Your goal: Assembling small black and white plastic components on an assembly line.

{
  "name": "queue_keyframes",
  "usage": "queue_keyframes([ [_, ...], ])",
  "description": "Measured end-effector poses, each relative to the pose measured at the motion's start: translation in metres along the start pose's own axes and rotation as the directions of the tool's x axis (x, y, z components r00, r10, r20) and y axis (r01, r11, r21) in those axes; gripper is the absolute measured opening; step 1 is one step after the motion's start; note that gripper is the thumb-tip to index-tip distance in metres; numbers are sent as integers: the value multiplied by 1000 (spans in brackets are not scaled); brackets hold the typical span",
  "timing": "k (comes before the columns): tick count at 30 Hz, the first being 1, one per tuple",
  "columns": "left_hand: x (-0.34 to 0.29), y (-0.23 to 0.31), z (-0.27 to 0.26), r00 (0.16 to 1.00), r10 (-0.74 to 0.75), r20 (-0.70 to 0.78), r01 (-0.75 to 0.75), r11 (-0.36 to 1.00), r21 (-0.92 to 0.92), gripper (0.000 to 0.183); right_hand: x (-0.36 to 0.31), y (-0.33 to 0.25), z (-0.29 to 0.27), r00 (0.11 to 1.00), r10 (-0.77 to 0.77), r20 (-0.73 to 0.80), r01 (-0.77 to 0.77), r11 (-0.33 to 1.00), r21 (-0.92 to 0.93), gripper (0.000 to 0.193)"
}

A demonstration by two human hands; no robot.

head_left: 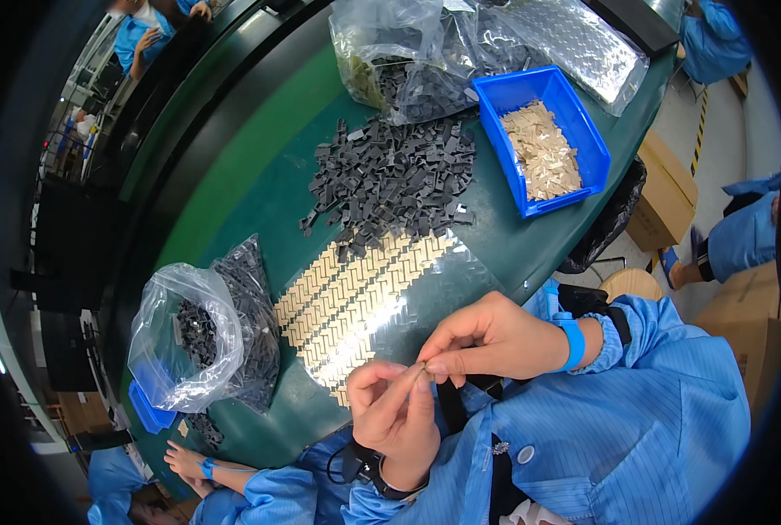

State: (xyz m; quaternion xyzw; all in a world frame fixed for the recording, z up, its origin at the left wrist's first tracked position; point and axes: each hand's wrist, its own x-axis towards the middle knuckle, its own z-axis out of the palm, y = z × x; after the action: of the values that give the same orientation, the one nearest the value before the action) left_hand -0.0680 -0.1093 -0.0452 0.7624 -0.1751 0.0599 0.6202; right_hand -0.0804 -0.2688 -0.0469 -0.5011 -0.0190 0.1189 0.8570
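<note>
In front of my chest, my left hand [395, 413] and my right hand [506, 339] meet at the fingertips. Both are closed in a pinch around something small; the fingers hide most of it, so its kind does not show. Just beyond them lies a clear sheet [460, 271] bearing rows of small tan L-shaped pieces [338, 293]. A heap of small dark grey plastic parts [395, 175] spreads behind the sheet and touches its far edge.
A blue bin [593, 144] of loose tan pieces stands far right. Clear plastic bags [408, 44] with dark parts lie at the back; another open bag [189, 350] sits left. A neighbour's hand [183, 459] rests lower left. Cardboard boxes [661, 197] stand right of the table.
</note>
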Motion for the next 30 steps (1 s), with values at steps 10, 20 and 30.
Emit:
queue_keyframes([
  [10,-5,-4,6,988,-151,-17,143,964,-225,12,-1,4,6,997,49,-53,-44,996,82,17],
  [20,-6,-5,10,941,-338,18,312,846,-431,13,-1,7,7,999,-8,-44,12,997,82,18],
  [30,16,4,3,947,-304,-106,178,769,-614,6,-1,-44,-32,830,-532,-168,290,669,-685,9],
])
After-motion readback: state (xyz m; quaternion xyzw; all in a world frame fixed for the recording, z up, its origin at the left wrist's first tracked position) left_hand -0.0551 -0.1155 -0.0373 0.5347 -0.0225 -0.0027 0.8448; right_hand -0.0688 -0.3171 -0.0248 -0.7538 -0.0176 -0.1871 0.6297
